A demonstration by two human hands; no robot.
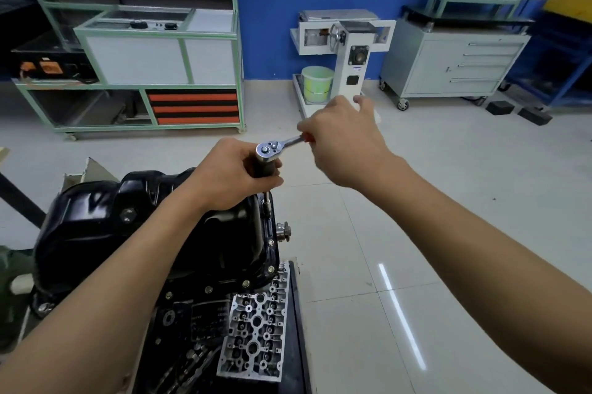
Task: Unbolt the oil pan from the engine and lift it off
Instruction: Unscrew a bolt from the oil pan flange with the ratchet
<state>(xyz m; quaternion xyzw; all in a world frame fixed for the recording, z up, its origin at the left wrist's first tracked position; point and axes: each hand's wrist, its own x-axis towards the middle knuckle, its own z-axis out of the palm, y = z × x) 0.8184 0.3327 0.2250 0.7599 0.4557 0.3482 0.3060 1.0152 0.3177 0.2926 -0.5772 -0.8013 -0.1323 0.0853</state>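
Note:
The black oil pan (105,224) sits on top of the upturned engine (192,313) at lower left, with several bolts along its near flange. A chrome ratchet wrench (272,147) stands over the pan's right edge on a thin extension (267,199) that runs down to the flange. My left hand (232,174) grips the upright shaft just under the ratchet head. My right hand (344,140) holds the ratchet's handle, which points right and away; the handle is mostly hidden in my fingers.
A grey cylinder head (256,326) lies against the engine's near right side. A shaft stub (283,231) sticks out to the right of the pan. Beyond, a green-framed bench (144,79), a white stand (349,54), a green bucket (317,83) and a grey tool cabinet (455,63) line the wall.

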